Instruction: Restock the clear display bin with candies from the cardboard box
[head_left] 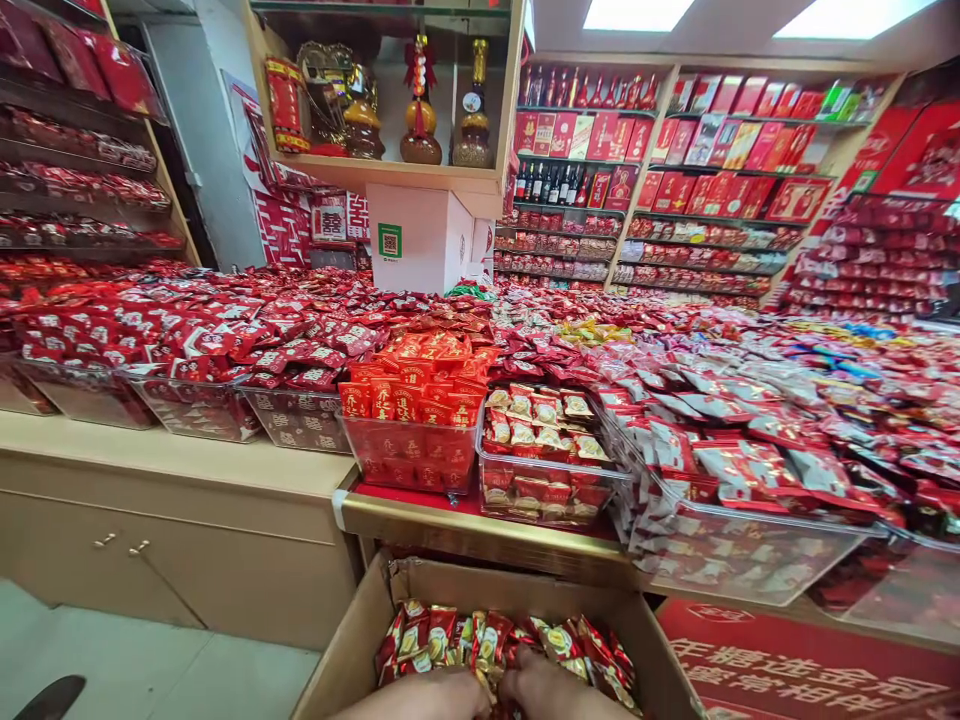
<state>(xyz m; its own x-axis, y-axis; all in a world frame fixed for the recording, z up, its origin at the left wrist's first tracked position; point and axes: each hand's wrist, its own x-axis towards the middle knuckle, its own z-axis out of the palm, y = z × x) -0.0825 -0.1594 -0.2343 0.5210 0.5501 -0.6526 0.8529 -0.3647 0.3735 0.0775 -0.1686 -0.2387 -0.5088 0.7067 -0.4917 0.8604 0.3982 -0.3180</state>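
Below me a brown cardboard box (352,640) holds many red and gold wrapped candies (559,640). My left hand (446,690) reaches in from the bottom edge, its fingers curled down around candies in the middle of the pile. Close beside it, my right hand (540,685) is likewise bent into the wrapped candies. A few gold-ended packets show between the two hands. Most of the fingertips are hidden among the wrappers, and the wrists run out of view at the bottom.
Behind the box, a counter with a gold edge (480,530) carries clear bins, including a bin of orange-red packets (409,455) and a smaller clear bin (555,485). A wide bin (757,550) overhangs on the right. Cabinets (165,540) stand left; stocked shelves line the back.
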